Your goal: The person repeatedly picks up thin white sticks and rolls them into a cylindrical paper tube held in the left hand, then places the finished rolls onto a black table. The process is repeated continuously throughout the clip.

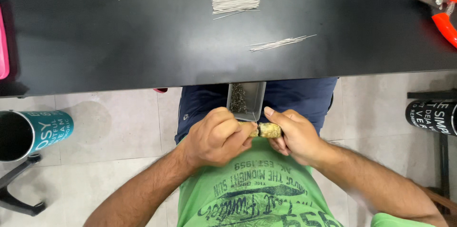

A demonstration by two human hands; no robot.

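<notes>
Head view: left hand [216, 136] and right hand [294, 134] over the lap, fingers curled tight around a short yellowish-brown roll [266, 131], gripped between both, just below a small metal tray [246, 99] of dark bits at the black table [119, 41] edge. Thin wire bundles [235, 1] and red-handled snips [443, 11] well apart on top. Risk, as judged: a slipped grip dropping the roll to the floor, or a knock spilling the tray.
</notes>
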